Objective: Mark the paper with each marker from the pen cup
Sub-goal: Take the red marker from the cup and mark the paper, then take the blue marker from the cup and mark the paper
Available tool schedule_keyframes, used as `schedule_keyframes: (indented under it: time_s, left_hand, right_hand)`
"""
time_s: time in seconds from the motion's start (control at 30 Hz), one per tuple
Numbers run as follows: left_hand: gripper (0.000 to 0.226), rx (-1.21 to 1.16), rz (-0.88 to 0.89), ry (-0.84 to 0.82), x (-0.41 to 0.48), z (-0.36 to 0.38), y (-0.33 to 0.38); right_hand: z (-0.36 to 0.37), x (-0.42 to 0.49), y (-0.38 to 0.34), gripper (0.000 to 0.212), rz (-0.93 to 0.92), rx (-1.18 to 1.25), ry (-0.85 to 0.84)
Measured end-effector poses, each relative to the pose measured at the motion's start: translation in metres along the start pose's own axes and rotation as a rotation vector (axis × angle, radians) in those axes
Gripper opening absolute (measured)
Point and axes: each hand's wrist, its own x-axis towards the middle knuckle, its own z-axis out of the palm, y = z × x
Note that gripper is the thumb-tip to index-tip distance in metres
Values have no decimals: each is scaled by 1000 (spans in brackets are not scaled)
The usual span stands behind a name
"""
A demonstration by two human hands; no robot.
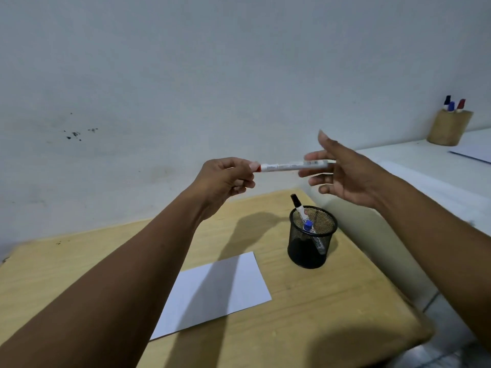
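Red-capped marker (295,166) held level between two hands, above a wooden desk (332,301).

The left hand (225,179) pinches the red cap end with thumb and fingertips closed on it; the right hand (342,171) has its fingers spread loosely around the barrel's other end, and whether they press it I cannot tell. Below, the black mesh cup (310,237) stands on the desk holding a black marker (297,204) and a blue marker (308,226), with the paper (212,290) lying flat to its left.
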Motion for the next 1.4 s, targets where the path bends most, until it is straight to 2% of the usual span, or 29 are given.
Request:
schedule_keyframes:
  time_s: [0.1,0.17,0.37,0.47,0.6,0.77,1.0,1.13,1.27,1.4]
  left_hand:
    - [13,112,12,-55,0,-3,7]
    - [14,213,27,-96,1,5,9]
    - [22,517,69,-222,2,43,-2]
    - [32,663,49,-313,-2,62,-9]
    - [50,770,77,-336,-11,79,-18]
    - [42,889,181,-420,-21,90,-23]
    - [23,841,261,-363,-18,110,-26]
    - [17,731,298,-236,-14,103,-11]
    - [25,573,315,-92,-12,65,25]
    - [24,367,304,118,-30,13,52]
  right_hand:
    - [-29,1,6,63,11,-219,164]
    - [-35,1,14,54,-9,-327,209]
    - [-21,2,29,38,-44,-470,161]
    - [-13,5,36,32,-58,-493,150]
    - [-9,8,48,26,-79,-472,187]
    - [-12,9,55,27,-111,-351,317]
    - [-14,9,50,37,-100,-258,369]
    - [-8,10,43,37,-129,-230,348]
    - [18,4,25,32,-183,-276,199]
    - [58,-4,8,48,-214,-376,-53]
